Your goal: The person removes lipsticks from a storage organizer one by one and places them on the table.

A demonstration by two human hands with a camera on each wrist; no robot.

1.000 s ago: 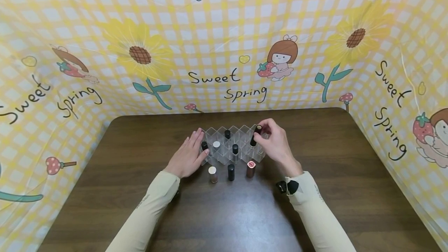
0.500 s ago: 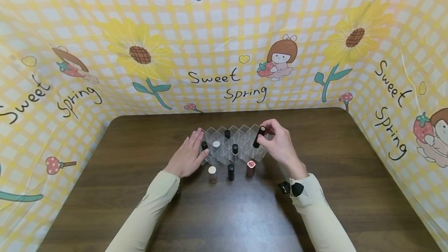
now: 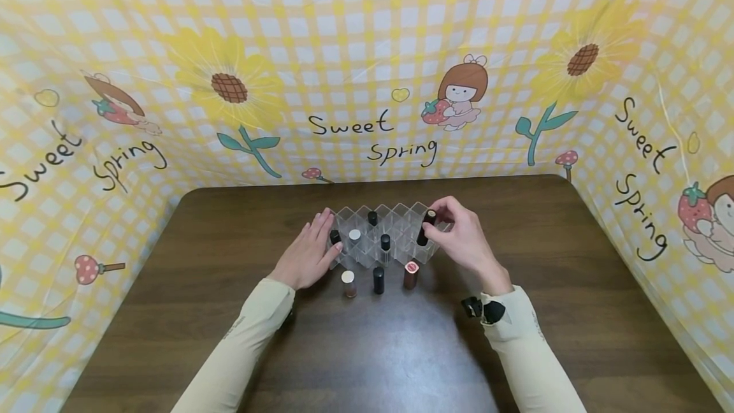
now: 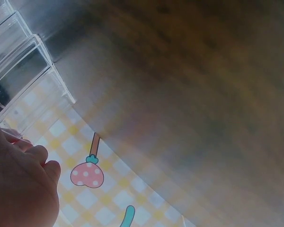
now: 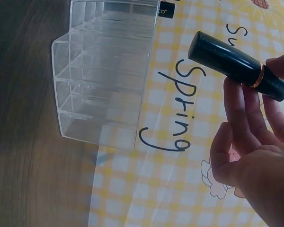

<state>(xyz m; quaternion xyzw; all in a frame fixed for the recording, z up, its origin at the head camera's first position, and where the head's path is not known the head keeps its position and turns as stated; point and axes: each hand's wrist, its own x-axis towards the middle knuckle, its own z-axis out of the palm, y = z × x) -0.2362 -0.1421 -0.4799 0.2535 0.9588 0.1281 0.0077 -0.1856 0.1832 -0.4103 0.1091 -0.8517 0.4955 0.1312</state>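
A clear lipstick organizer (image 3: 401, 231) with diamond-shaped slots stands on the brown table. Thumb and fingers of my right hand (image 3: 463, 236) pinch a black lipstick tube (image 5: 227, 59) with a thin gold band. In the right wrist view the tube is outside the slots, tilted, beyond the organizer's open side. My left hand (image 3: 306, 252) lies along the organizer's left end, fingers fairly straight and thumb toward the front. Beside that thumb a black-capped tube (image 3: 335, 236) sits in a slot. Other slots hold a white-capped tube (image 3: 355, 236) and black-capped tubes (image 3: 373, 218).
In front of the organizer stand a white-capped tube (image 3: 349, 284), a black tube (image 3: 378, 280) and a brown-red tube (image 3: 411, 276). A yellow checked cloth (image 3: 355, 81) surrounds the back and sides of the table (image 3: 241, 215).
My right hand has shifted slightly right and toward me with the black lipstick tube. The left hand has stayed at the organizer's left end, and the other tubes stand as before.
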